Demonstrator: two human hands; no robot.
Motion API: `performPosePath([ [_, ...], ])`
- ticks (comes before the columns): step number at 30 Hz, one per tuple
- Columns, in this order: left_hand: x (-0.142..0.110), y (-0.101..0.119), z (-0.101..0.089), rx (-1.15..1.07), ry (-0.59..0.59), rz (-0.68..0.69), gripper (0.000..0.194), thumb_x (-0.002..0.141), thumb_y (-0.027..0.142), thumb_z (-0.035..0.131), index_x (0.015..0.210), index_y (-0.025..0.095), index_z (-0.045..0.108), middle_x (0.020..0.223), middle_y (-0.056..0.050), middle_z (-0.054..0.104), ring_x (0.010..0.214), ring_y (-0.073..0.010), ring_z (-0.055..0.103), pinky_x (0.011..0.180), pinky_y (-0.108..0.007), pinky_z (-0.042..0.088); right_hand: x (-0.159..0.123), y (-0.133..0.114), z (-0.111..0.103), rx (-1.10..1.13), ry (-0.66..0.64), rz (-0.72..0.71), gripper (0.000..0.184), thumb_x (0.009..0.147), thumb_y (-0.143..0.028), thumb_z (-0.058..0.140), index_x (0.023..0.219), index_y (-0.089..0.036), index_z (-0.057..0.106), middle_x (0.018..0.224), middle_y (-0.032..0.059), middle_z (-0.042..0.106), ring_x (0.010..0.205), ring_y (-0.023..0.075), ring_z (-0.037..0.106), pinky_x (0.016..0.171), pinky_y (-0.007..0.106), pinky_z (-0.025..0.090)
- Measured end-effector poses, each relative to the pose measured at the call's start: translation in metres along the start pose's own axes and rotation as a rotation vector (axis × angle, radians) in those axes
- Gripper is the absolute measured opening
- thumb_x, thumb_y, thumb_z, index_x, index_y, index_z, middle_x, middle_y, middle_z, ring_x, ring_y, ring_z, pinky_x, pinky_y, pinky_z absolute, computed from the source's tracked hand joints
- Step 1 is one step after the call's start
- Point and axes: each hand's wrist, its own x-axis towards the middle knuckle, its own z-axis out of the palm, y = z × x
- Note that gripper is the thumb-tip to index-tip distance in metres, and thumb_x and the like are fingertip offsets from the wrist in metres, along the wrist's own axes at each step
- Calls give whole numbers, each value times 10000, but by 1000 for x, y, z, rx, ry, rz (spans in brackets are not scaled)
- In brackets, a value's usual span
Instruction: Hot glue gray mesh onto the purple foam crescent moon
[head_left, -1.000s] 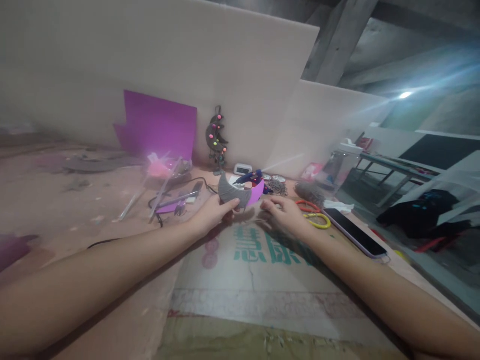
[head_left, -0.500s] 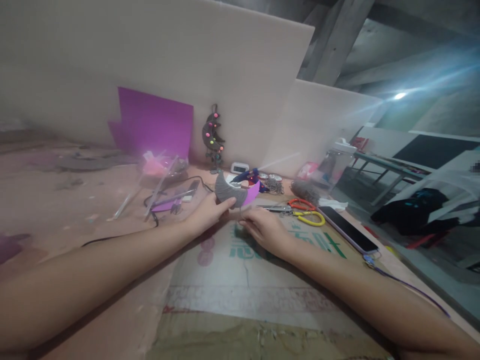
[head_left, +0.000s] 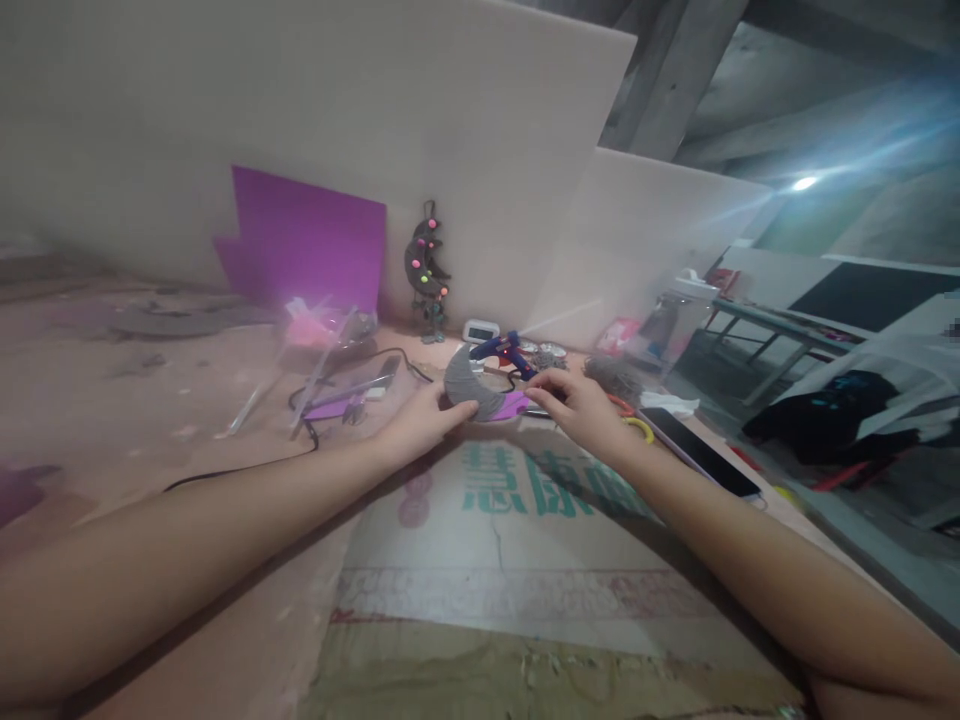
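My left hand [head_left: 420,428] grips the lower edge of a grey crescent-shaped piece [head_left: 466,384] with a purple backing [head_left: 514,405], holding it just above the table. My right hand [head_left: 581,408] reaches in from the right, and its fingertips pinch at the purple end of the same crescent. A blue glue gun [head_left: 501,349] with a red light lies just behind the crescent. Both forearms stretch over a flattened cardboard sheet [head_left: 517,560] printed with green characters.
Yellow- and orange-handled scissors [head_left: 637,426] and a phone [head_left: 697,452] lie right of my right hand. A finished moon ornament [head_left: 426,268] and purple sheet [head_left: 307,240] lean on the back wall. Cables, clear sticks and a pink bag [head_left: 322,335] lie at the left.
My right hand moved from the cardboard below the crescent up and right to pinch its purple end. The crescent tilted flatter in my left hand.
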Motion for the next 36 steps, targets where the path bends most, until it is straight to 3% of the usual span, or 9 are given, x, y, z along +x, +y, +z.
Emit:
performPosePath([
  [2,0,1,1,-55,-28,-20,435,787,339,639,1180,171,557,727,0,655,553,-103,555,511,-200,434,3,4,-3,-13,-40,13,189,859,-343,567,819,-181,653,719,6,645,641,136,538,609,249,391],
  [7,-1,0,2,-134,-39,-4,804,798,309,629,1465,232,188,597,69,554,500,-98,536,480,-187,400,7,15,-1,11,-78,-4,178,833,-336,577,823,-169,637,808,25,632,619,119,501,594,253,383],
  [8,-1,-1,2,-139,-38,11,793,803,309,619,1466,235,190,590,71,535,500,-99,535,480,-190,398,7,17,0,46,-97,24,188,828,-348,576,825,-168,629,813,26,630,606,116,495,584,252,382],
  [10,-1,-1,3,-147,-47,28,650,813,315,594,1400,214,334,611,58,515,509,-99,527,485,-198,397,7,20,4,154,-155,117,215,831,-381,560,833,-171,606,749,10,619,559,108,481,550,245,374],
  [12,-1,-1,4,-151,-60,23,450,822,331,569,1238,178,494,656,37,517,532,-96,520,499,-206,400,6,22,8,258,-194,198,233,833,-405,547,829,-175,582,632,-21,574,499,98,450,510,234,351],
  [14,-2,1,4,-119,-62,14,332,824,356,557,1090,159,557,694,18,532,573,-102,522,525,-214,405,6,23,10,325,-191,223,239,825,-412,554,827,-174,569,565,-44,524,462,89,421,483,227,328],
  [19,-5,6,3,86,-61,11,393,745,332,636,1091,168,547,791,-9,593,696,-149,555,602,-244,425,6,22,11,372,-159,225,236,809,-407,567,838,-173,566,556,-51,506,466,85,417,467,221,310],
  [27,-10,10,5,191,-55,105,414,709,263,629,1091,175,496,904,-17,600,787,-169,576,695,-275,441,7,25,11,365,-162,224,251,804,-423,573,836,-174,569,547,-56,498,463,88,413,482,231,323],
  [36,-8,7,5,164,-52,132,374,710,322,659,1018,192,491,904,-16,593,797,-174,569,707,-287,434,5,21,11,317,-168,214,259,812,-434,567,831,-176,577,544,-51,494,455,88,401,467,227,310],
])
